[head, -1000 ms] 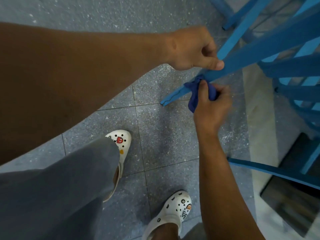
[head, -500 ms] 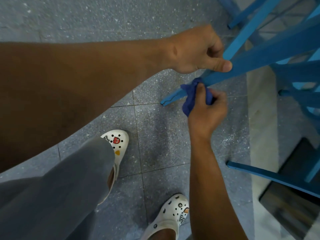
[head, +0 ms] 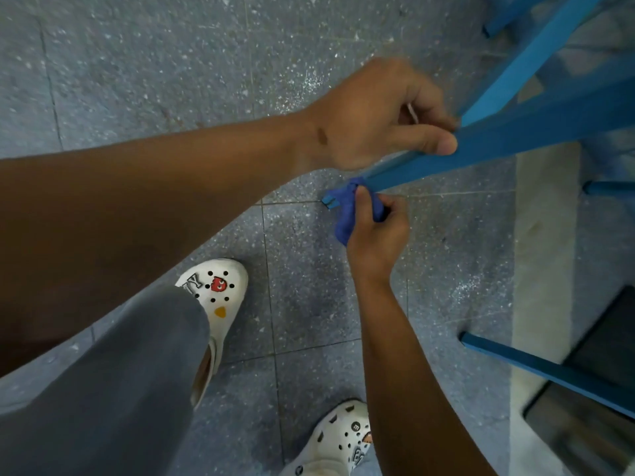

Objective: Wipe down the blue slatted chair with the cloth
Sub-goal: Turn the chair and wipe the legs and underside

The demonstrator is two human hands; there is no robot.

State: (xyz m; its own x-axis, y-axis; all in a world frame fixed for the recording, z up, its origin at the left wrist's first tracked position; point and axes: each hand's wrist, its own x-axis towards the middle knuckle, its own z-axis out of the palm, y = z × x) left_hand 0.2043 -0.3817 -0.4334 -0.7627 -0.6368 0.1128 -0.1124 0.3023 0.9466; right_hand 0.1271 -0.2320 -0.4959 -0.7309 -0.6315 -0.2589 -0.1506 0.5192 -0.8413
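**Cloth worked down to the tip of the chair leg**

Since the earlier frames the right hand (head: 374, 228) and cloth (head: 347, 214) have slid down the leg (head: 429, 170) toward its tip; the left hand (head: 381, 115) keeps the same grip higher up. View has shifted slightly, shoes sit lower-left of before.

Floor (head: 171, 63): grey speckled tiles, pale strip at right. Chair (head: 536, 128): blue, tilted, fills the upper right; slats blurred at the far right edge. One leg runs diagonally down-left, its tip near frame centre, whether it touches the floor cannot be told. Another blue leg (head: 536, 365) crosses lower right, over a dark panel (head: 584, 407) on the pale strip.

Grey trouser leg (head: 113, 389) lower left. Two white clogs with charms: one (head: 220, 297) under the trouser hem, one (head: 340, 441) at bottom edge beside the right forearm.

Left hand: fingers curled round the leg, thumb pressed flat along its top face, holding it firmly. Right hand: just below it, fingers and thumb pinching the bunched dark blue cloth. Cloth wraps the leg just above the tip; a loose fold hangs below. Hands near each other, not touching.
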